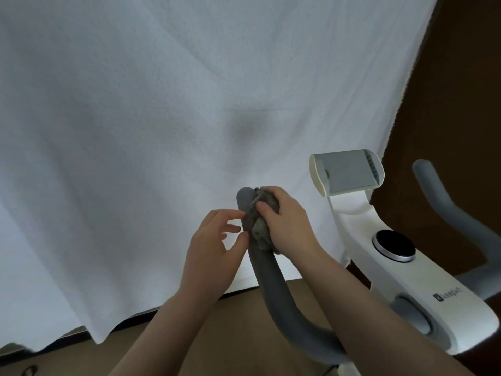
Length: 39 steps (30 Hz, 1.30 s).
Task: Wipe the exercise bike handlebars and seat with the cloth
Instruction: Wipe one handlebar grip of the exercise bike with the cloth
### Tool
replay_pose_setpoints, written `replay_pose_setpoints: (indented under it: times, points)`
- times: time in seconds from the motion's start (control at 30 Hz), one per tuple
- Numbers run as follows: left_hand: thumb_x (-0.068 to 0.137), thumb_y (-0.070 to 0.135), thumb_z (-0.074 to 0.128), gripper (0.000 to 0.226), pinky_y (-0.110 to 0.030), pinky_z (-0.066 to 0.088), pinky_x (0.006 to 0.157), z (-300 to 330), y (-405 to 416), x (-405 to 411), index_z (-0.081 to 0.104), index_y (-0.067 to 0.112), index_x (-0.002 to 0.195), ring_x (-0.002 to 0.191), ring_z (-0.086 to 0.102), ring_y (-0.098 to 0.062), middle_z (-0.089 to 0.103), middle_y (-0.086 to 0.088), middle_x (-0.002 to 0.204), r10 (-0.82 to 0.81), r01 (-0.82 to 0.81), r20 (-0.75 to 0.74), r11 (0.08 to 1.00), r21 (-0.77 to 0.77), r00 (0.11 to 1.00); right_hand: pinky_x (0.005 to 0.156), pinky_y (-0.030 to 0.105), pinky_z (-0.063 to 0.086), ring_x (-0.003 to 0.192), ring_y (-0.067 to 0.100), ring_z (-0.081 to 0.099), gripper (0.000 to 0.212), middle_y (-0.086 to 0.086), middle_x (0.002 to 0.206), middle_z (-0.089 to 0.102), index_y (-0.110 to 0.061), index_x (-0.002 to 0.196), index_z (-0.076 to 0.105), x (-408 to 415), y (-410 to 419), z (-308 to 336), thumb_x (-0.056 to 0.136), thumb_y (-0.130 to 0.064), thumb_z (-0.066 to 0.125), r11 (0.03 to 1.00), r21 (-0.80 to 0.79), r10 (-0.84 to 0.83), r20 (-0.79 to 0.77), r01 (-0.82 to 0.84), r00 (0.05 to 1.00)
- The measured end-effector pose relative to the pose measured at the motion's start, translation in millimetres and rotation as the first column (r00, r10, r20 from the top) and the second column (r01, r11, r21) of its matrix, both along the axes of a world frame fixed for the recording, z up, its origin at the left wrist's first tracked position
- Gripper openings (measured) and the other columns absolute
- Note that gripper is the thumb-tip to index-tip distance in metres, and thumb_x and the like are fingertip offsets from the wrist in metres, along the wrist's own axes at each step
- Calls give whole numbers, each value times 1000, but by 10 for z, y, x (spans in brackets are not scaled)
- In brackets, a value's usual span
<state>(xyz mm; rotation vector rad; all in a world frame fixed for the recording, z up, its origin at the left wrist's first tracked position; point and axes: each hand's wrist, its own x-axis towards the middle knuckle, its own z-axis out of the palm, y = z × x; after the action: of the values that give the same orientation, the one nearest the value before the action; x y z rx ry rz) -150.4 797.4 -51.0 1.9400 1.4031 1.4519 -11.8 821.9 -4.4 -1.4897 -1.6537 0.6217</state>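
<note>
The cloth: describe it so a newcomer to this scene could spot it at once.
Start at the white bike frame and follow the grey left handlebar toward its tip. Near the tip the right hand presses a bunched grey cloth around the bar. Its crumpled, fuzzy surface stands out from the smooth bar.

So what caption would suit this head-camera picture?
Right hand wraps a grey cloth round the bike's left handlebar; left hand touches it.
</note>
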Motion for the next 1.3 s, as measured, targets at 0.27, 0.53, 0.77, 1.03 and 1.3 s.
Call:
replay_pose_setpoints:
  times: [0.27, 0.53, 0.77, 1.03, 1.3]
  points:
    - [83, 24, 70, 31, -3, 43, 77, 32, 104, 3, 58, 33, 110, 90, 61, 7, 60, 22, 105, 29, -28, 41, 999, -30, 999, 84, 2, 39, 94, -1, 52, 27, -6, 117, 61, -21, 122, 59, -32, 66, 20, 95, -23, 58, 990, 133, -43, -20, 45, 999]
    - [86, 18, 67, 35, -9, 46, 79, 9, 68, 27, 60, 27, 119, 88, 62, 6, 60, 18, 112, 29, -29, 66, 1000, -10, 997, 87, 3, 38, 101, 3, 54, 27, -8, 113, 58, -21, 113, 67, -168, 80, 73, 86, -20, 69, 955, 295, -66, 87, 38, 994]
    - [88, 22, 65, 35, -9, 46, 81, 63, 28, -15, 60, 32, 121, 94, 61, 7, 61, 20, 116, -15, 17, 49, 999, -48, 999, 90, 9, 44, 99, 3, 60, 30, -10, 110, 66, -25, 117, 67, 6, 8, 51, 87, -21, 68, 981, 195, -23, 30, 17, 999]
    - [89, 14, 65, 47, -31, 50, 94, -85, -179, 107, 55, 31, 131, 123, 48, 2, 47, 23, 138, -31, 32, 47, 999, -25, 998, 77, 19, 50, 84, 9, 64, 23, -1, 96, 70, -17, 111, 67, 97, -149, -19, 93, -28, 59, 1000, -2, 7, 81, -6, 997]
    - [92, 14, 59, 47, -32, 44, 103, -220, -347, 275, 52, 36, 133, 135, 33, 3, 29, 22, 151, -6, 7, 24, 999, -42, 1000, 68, 19, 50, 74, 10, 65, 16, -3, 81, 70, -19, 95, 70, 238, -365, -100, 92, -31, 59, 991, -115, 79, 86, -69, 993]
